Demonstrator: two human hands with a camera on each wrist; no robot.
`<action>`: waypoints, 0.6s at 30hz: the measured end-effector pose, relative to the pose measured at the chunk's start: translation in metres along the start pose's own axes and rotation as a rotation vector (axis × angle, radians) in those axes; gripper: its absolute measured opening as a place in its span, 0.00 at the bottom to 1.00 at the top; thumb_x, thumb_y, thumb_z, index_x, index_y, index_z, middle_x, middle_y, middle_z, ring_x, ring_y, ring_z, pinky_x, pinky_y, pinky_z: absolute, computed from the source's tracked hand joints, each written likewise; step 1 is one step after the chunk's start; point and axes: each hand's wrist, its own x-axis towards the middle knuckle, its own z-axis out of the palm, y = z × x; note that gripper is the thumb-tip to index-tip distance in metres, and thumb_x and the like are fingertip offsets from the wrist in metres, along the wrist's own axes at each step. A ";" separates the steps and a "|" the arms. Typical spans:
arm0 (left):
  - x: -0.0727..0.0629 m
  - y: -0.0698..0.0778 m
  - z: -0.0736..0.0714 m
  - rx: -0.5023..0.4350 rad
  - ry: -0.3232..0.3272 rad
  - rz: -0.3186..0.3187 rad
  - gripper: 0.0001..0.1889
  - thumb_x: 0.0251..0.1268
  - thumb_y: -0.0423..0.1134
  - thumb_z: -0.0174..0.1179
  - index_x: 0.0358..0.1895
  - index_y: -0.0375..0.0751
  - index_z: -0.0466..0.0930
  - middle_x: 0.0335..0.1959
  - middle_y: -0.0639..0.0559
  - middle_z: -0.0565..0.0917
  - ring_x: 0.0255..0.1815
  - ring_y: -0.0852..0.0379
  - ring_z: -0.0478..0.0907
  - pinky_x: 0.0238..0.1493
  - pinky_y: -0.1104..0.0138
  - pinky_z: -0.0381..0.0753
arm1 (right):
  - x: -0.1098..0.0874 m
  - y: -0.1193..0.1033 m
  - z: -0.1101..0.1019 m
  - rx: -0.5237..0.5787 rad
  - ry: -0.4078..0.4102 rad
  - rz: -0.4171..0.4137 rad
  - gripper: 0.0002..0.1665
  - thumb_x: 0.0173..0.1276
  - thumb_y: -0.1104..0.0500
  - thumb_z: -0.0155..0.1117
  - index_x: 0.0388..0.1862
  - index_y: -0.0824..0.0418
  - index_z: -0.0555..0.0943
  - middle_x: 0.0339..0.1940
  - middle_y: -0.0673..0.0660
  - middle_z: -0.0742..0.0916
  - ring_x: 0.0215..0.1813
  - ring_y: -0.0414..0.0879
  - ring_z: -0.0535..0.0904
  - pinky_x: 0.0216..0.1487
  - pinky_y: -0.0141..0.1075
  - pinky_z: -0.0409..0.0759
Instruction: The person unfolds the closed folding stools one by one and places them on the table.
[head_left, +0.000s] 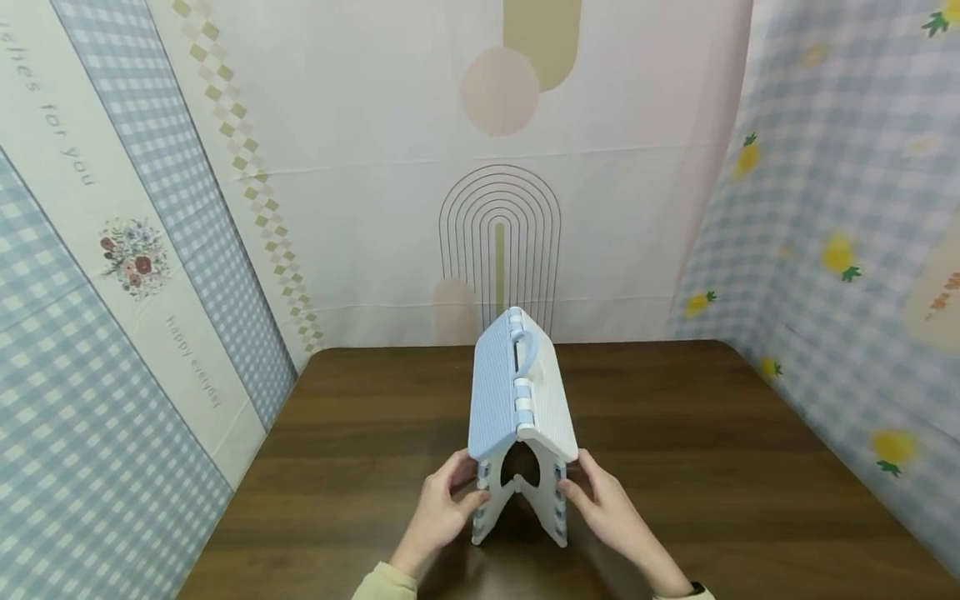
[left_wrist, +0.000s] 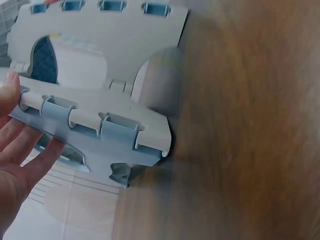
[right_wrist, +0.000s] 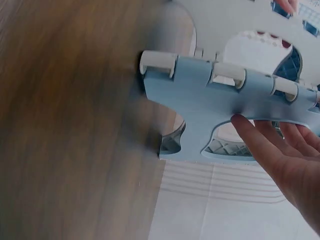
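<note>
A half-folded plastic folding stool stands on the table with its top peaked like a roof. One top panel is pale blue, the other white, and a small blue carry handle lies along the ridge. My left hand grips the left side, thumb at the front hinged edge. On the right side, my right hand holds the matching edge. In the left wrist view, the fingers reach behind a blue side panel. The right wrist view shows fingers against the other blue side panel.
The stool stands on a dark brown wooden table. A pale printed cloth hangs behind the table's far edge. Blue checked cloths hang at the left and the right.
</note>
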 end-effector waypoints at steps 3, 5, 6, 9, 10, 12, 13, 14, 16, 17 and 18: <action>0.001 -0.002 -0.006 0.022 -0.024 0.009 0.25 0.53 0.23 0.66 0.57 0.31 0.74 0.48 0.34 0.85 0.49 0.51 0.84 0.51 0.59 0.85 | -0.001 0.003 -0.005 -0.025 -0.001 -0.034 0.20 0.70 0.62 0.60 0.60 0.61 0.72 0.50 0.58 0.87 0.50 0.39 0.82 0.45 0.33 0.84; 0.001 -0.003 -0.009 0.032 -0.028 0.005 0.25 0.53 0.23 0.66 0.57 0.30 0.74 0.48 0.33 0.85 0.49 0.51 0.84 0.51 0.58 0.85 | 0.000 0.004 -0.007 -0.035 -0.005 -0.055 0.20 0.69 0.62 0.60 0.59 0.61 0.72 0.49 0.58 0.87 0.49 0.39 0.82 0.44 0.34 0.84; 0.002 -0.003 -0.010 0.039 -0.028 0.000 0.25 0.52 0.23 0.66 0.57 0.31 0.74 0.49 0.34 0.85 0.49 0.52 0.84 0.50 0.58 0.85 | 0.000 0.005 -0.009 -0.033 -0.010 -0.063 0.20 0.70 0.62 0.60 0.59 0.61 0.72 0.49 0.58 0.87 0.49 0.39 0.83 0.44 0.34 0.84; 0.003 -0.004 -0.012 0.041 -0.032 -0.009 0.25 0.52 0.23 0.66 0.57 0.31 0.74 0.48 0.34 0.85 0.48 0.52 0.84 0.50 0.58 0.85 | 0.001 0.007 -0.012 -0.025 -0.026 -0.058 0.20 0.70 0.61 0.60 0.60 0.61 0.71 0.49 0.59 0.87 0.49 0.39 0.82 0.45 0.35 0.84; 0.004 -0.004 -0.012 0.032 -0.040 -0.014 0.25 0.52 0.23 0.66 0.57 0.31 0.74 0.48 0.34 0.85 0.48 0.51 0.84 0.50 0.59 0.85 | 0.001 0.008 -0.013 -0.020 -0.033 -0.049 0.20 0.70 0.61 0.59 0.60 0.60 0.71 0.49 0.59 0.87 0.49 0.38 0.82 0.45 0.34 0.84; 0.006 -0.003 -0.014 0.015 -0.064 -0.041 0.25 0.53 0.24 0.66 0.57 0.31 0.73 0.49 0.34 0.85 0.49 0.49 0.84 0.51 0.61 0.85 | 0.002 0.010 -0.015 -0.003 -0.048 -0.032 0.22 0.71 0.60 0.59 0.62 0.60 0.70 0.51 0.60 0.86 0.50 0.38 0.82 0.45 0.34 0.84; 0.008 -0.003 -0.015 0.008 -0.080 -0.060 0.25 0.54 0.25 0.67 0.57 0.32 0.73 0.49 0.34 0.85 0.49 0.48 0.84 0.52 0.61 0.84 | 0.003 0.011 -0.016 0.008 -0.060 -0.031 0.22 0.71 0.60 0.59 0.63 0.61 0.70 0.51 0.61 0.86 0.51 0.38 0.82 0.46 0.34 0.84; 0.010 -0.002 -0.017 0.005 -0.102 -0.084 0.25 0.54 0.27 0.67 0.58 0.33 0.73 0.49 0.35 0.85 0.50 0.46 0.84 0.53 0.61 0.84 | 0.005 0.012 -0.018 0.024 -0.078 -0.029 0.23 0.72 0.60 0.58 0.64 0.62 0.69 0.52 0.62 0.85 0.52 0.38 0.81 0.46 0.34 0.83; 0.014 0.003 -0.024 0.003 -0.185 -0.153 0.24 0.58 0.31 0.67 0.59 0.35 0.73 0.50 0.37 0.85 0.52 0.45 0.83 0.55 0.60 0.83 | 0.008 0.013 -0.022 0.040 -0.116 -0.036 0.24 0.72 0.59 0.59 0.64 0.63 0.69 0.53 0.63 0.85 0.52 0.36 0.81 0.48 0.34 0.83; 0.017 0.006 -0.030 0.024 -0.241 -0.188 0.23 0.60 0.35 0.66 0.58 0.37 0.73 0.51 0.39 0.85 0.53 0.45 0.83 0.56 0.60 0.82 | 0.010 0.014 -0.026 0.030 -0.132 -0.049 0.24 0.71 0.59 0.59 0.64 0.62 0.70 0.53 0.62 0.85 0.52 0.37 0.81 0.49 0.34 0.83; 0.020 0.012 -0.037 0.063 -0.302 -0.218 0.22 0.62 0.39 0.65 0.58 0.38 0.74 0.52 0.40 0.85 0.54 0.45 0.82 0.56 0.61 0.82 | 0.013 0.014 -0.031 0.005 -0.149 -0.051 0.23 0.71 0.57 0.60 0.62 0.61 0.72 0.53 0.60 0.85 0.53 0.38 0.81 0.51 0.36 0.83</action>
